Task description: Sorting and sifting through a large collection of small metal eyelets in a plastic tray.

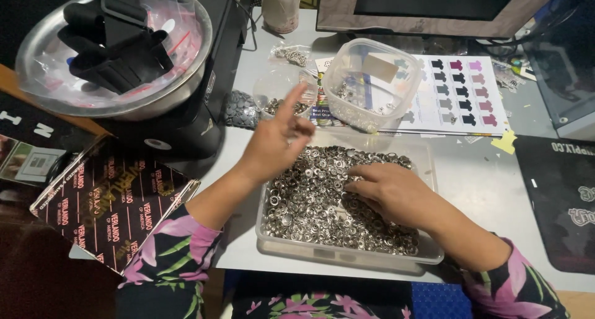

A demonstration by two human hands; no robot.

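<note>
silver snap rings under flat open right hand; left hand raised, fingers pinched, grip unclear

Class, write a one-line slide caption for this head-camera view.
Right hand rests in a clear tray of silver snap fasteners; left hand lifts above it.

A pale grey table fills the scene under soft indoor light, its far side crowded. A monitor stands at its back edge, a black mat lies at the right, and darkness surrounds the left corner.
</note>
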